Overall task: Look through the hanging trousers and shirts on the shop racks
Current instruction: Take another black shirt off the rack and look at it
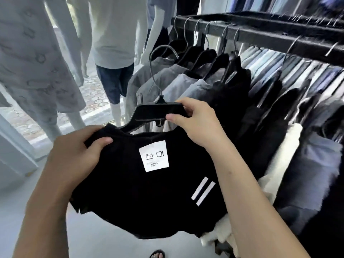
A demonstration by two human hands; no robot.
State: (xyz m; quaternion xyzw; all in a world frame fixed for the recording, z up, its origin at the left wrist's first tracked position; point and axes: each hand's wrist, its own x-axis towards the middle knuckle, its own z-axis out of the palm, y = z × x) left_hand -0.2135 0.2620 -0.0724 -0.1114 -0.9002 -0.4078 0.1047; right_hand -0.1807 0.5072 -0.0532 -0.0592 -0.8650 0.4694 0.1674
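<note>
A black shirt (141, 198) with a white label (154, 156) and two white stripes (202, 190) is off the rack, held flat in front of me on a black hanger (158, 110). My left hand (74, 155) grips the shirt's left shoulder. My right hand (197, 121) pinches the hanger's right arm. The hanger's metal hook (158, 58) stands free in the air. The black rail (270, 34) runs along the upper right, carrying grey, blue, black and white shirts (186, 81) and a row of folded trousers (297, 75).
Several mannequins in pale clothes (115, 34) stand at the upper left by a glass front with a tiled pavement outside. A second, higher rail of dark garments (279, 4) hangs behind. My sandalled foot (157, 254) shows on the grey floor.
</note>
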